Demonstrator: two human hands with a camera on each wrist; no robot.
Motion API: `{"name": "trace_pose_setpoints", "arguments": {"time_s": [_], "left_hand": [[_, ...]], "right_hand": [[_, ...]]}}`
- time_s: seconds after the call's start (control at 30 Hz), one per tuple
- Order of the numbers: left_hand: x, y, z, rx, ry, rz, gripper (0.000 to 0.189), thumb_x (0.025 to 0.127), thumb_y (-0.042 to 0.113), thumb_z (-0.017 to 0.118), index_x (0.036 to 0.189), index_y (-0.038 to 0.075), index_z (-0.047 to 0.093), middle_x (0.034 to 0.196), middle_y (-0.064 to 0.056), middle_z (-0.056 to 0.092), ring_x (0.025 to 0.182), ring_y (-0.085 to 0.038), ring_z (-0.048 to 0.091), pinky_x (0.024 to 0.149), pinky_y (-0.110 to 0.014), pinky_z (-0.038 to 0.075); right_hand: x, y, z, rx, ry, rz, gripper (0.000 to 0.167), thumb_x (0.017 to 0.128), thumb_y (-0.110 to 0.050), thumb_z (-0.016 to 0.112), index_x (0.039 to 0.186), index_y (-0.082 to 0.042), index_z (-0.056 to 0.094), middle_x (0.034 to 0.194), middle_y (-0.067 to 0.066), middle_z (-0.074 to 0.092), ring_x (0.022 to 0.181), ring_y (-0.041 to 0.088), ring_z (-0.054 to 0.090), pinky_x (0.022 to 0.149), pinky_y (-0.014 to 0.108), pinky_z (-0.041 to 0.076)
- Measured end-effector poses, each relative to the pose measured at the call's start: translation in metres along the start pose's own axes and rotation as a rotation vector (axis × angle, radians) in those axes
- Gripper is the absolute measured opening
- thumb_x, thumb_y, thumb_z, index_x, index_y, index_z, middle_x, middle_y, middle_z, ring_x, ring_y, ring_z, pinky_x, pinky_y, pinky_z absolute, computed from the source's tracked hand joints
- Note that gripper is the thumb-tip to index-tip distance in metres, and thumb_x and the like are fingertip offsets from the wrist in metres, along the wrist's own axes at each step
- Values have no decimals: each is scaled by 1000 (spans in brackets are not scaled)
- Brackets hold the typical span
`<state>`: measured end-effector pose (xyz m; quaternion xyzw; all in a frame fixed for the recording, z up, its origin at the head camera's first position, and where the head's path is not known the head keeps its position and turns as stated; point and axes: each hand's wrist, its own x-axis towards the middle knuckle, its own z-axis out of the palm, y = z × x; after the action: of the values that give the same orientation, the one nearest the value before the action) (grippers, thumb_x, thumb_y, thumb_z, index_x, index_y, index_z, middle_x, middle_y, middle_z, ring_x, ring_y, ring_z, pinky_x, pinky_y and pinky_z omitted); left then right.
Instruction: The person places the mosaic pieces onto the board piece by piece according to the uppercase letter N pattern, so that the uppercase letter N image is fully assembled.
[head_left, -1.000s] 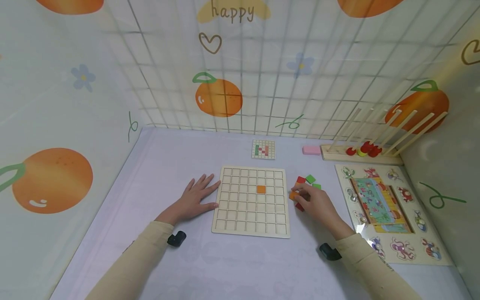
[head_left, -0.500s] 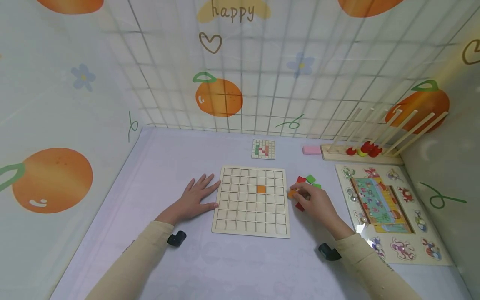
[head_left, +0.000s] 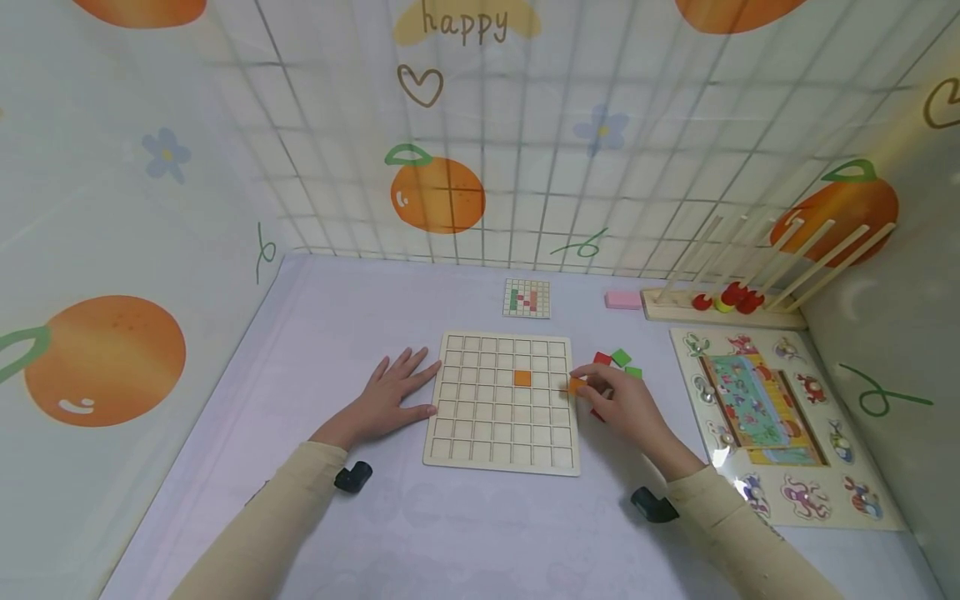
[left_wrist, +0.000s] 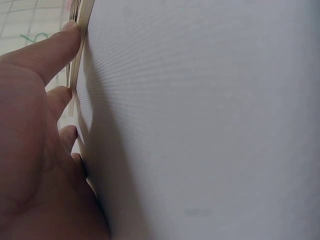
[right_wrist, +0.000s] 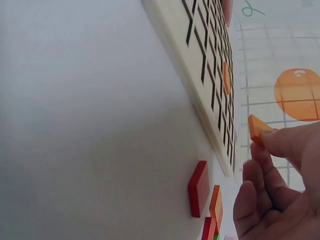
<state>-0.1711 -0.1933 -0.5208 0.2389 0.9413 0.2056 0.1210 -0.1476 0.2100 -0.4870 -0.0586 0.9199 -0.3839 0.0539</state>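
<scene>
A pale wooden board [head_left: 504,433] with a grid of square recesses lies flat on the table, and one orange tile [head_left: 522,379] sits in it right of the middle. My right hand [head_left: 622,404] pinches a second orange tile [right_wrist: 256,129] between thumb and finger, above the board's right edge. Loose red tiles [right_wrist: 199,189], green tiles [head_left: 621,357] and another orange tile [right_wrist: 216,202] lie right of the board, partly hidden under that hand. With fingers spread, my left hand [head_left: 386,396] rests on the table; its thumb and index fingertip touch the board's left edge.
A small pattern card [head_left: 527,299] lies behind the board. Further right are a pink block [head_left: 623,300] and a wooden stand [head_left: 720,310] with upright rods and several beads. An animal puzzle board [head_left: 795,508] takes up the right side of the table.
My right hand has moved left with the orange tile, from the loose tiles to the board's right edge. The left hand has not moved.
</scene>
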Motion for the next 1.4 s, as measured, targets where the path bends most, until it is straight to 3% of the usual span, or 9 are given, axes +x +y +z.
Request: {"name": "trace_pose_setpoints", "arguments": {"time_s": [0.33,0.5,1.0,1.23,1.4], "left_hand": [[0,1,0,-4,3,5,79,97,56,61,162,24,30,171,-7,11,157,-32,2,124,-57,-4],[0,0,1,-8,11,4,79,97,56,62,162,24,30,171,-7,12,157,-32,2,124,-57,-4],[0,-1,2,0,17,17,79,97,56,62,162,24,30,171,-6,12,157,-33,3,124,-57,-3],[0,-1,2,8,10,6,80,97,57,61,162,25,29,171,-5,11,157,-31,2,124,-56,-4],[1,-2,3,8,10,6,80,97,58,61,162,25,29,171,-6,11,157,-32,2,124,-56,-4]], "right_hand": [[3,-7,9,-7,1,-66,23,95,-16,75,117,-20,73,90,-2,68,80,17,60,66,28,52],[5,-15,14,-2,-11,-95,23,95,-15,74,117,-19,73,86,-4,67,78,16,60,64,29,51],[13,-29,35,21,-65,-101,21,95,-16,74,116,-20,72,87,-4,66,78,16,58,66,29,50],[16,-32,47,34,-102,-100,19,96,-16,73,115,-22,73,92,-7,69,82,14,60,75,31,52],[18,-31,53,24,-106,-114,18,96,-18,73,113,-26,73,93,-11,69,81,14,58,75,31,51]]}}
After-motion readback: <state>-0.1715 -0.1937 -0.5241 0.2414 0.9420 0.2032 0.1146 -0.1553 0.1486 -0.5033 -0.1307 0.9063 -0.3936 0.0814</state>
